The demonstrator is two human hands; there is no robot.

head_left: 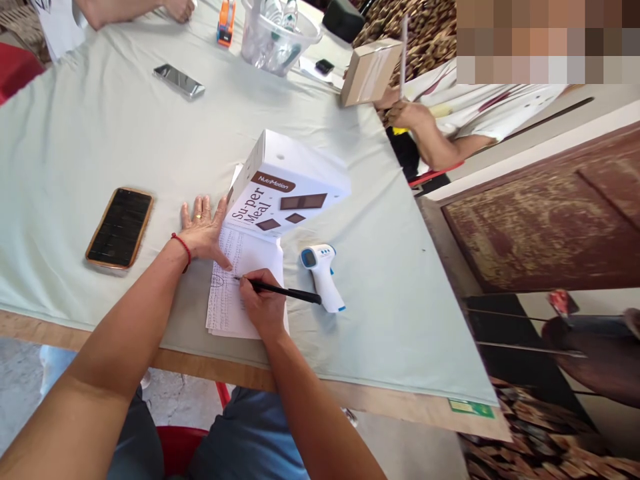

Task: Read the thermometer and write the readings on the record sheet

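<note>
My right hand (263, 303) is closed around a black pen (290, 292), its tip on a sheet of paper (250, 317) covered partly with rows of handwriting. Fingers spread, my left hand (204, 230) lies at the left edge of the paper, its thumb resting on the sheet. A white box (300, 173) printed "NutriMotion Su-per Meal" stands on the upper part of the paper, close to my left fingertips. Just right of my right hand lies a white and blue infrared thermometer (324, 277).
A phone in an orange case (120, 228) lies at left, another phone (179, 81) farther back. Behind stand an orange tape measure (226, 23), a clear tub of bottles (260, 50) and a cardboard box (370, 72). A person's arms (435, 137) are at right; another person's hand (179, 9) is top left.
</note>
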